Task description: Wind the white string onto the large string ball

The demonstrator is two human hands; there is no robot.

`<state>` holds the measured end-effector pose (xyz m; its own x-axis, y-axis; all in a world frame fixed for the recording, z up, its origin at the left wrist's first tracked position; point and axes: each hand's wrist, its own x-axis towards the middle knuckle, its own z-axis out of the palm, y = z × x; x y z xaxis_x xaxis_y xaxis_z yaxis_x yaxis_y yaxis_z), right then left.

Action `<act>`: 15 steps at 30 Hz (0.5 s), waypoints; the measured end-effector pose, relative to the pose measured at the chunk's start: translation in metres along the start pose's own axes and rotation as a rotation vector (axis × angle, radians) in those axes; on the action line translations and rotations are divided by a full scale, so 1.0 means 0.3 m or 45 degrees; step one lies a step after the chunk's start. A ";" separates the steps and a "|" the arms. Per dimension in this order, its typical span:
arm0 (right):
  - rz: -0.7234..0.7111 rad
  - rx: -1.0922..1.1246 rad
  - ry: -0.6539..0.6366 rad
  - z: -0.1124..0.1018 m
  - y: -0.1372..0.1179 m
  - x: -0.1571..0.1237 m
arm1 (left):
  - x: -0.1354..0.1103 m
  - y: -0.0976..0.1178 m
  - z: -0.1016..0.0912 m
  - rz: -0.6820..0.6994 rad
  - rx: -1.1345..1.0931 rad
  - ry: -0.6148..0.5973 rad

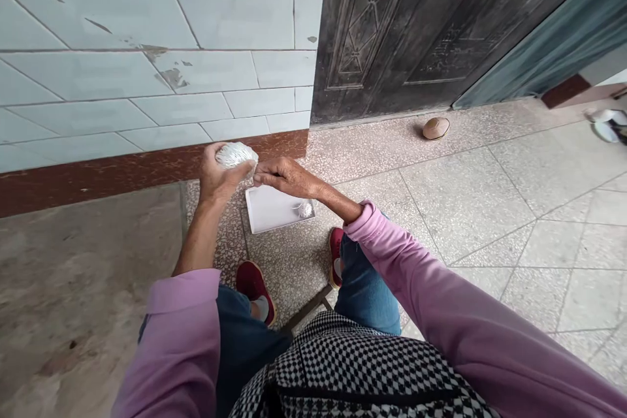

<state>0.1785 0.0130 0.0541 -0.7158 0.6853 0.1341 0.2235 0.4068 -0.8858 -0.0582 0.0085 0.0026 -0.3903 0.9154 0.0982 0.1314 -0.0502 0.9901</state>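
A white ball of string [237,155], wound in many strands, is held up in my left hand [218,173], whose thumb and fingers wrap round it. Just right of the ball, my right hand [287,176] is closed in a pinch. What it grips is too small to make out. Below both hands a white rectangular tray [264,209] lies on the floor, partly covered by my right hand and wrist. A smaller white ball [304,209] sits at the tray's right end, with a thin strand showing beside it.
Close ahead stands a tiled wall [215,19] with a brown skirting [166,166]. A dark panelled door [386,26] is to its right, with a brown rounded object [435,128] on the floor before it. My red shoes [255,287] flank the tray.
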 end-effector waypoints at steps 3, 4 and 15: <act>0.095 -0.016 0.200 -0.077 -0.032 -0.025 | -0.028 0.004 -0.007 -0.022 0.001 -0.270; 0.121 -0.020 0.262 -0.098 -0.036 -0.032 | -0.043 0.014 -0.008 -0.057 -0.007 -0.351; -0.040 0.282 0.339 -0.084 0.073 -0.008 | -0.153 0.138 0.004 -0.285 -0.317 -0.888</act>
<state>0.2018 0.0354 0.0456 -0.5157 0.8201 0.2481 0.0343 0.3091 -0.9504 -0.0338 -0.0351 0.0391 0.2919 0.9499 -0.1113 -0.1242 0.1530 0.9804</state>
